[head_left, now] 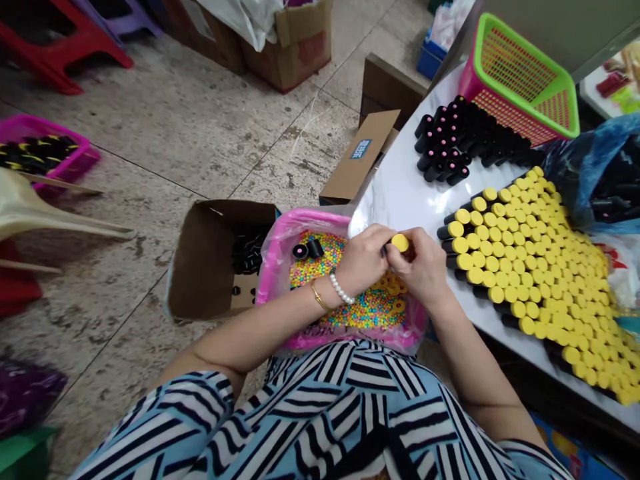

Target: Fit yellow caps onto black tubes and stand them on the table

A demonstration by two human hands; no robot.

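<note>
Both my hands meet over the right side of a pink basin (273, 267) lined with clear plastic. Between their fingers is a small black tube with a round yellow cap (399, 243). My left hand (365, 259), with bracelets at the wrist, is closed with its fingertips at the tube's left side. My right hand (425, 268) pinches the tube from the right. The tube's body is mostly hidden by the fingers. Below lie many small coloured beads (320, 267) in the basin, with black tube pieces (315, 249) and some yellow caps (393, 285) among them.
On the white table (395, 180) to the right stand many yellow-capped black tubes (530, 267), black pieces with pink tips (445, 143), and a green-and-pink basket (525, 80). An open cardboard box (200, 260) sits left of the basin. Stools (55, 47) and another box (290, 50) lie beyond.
</note>
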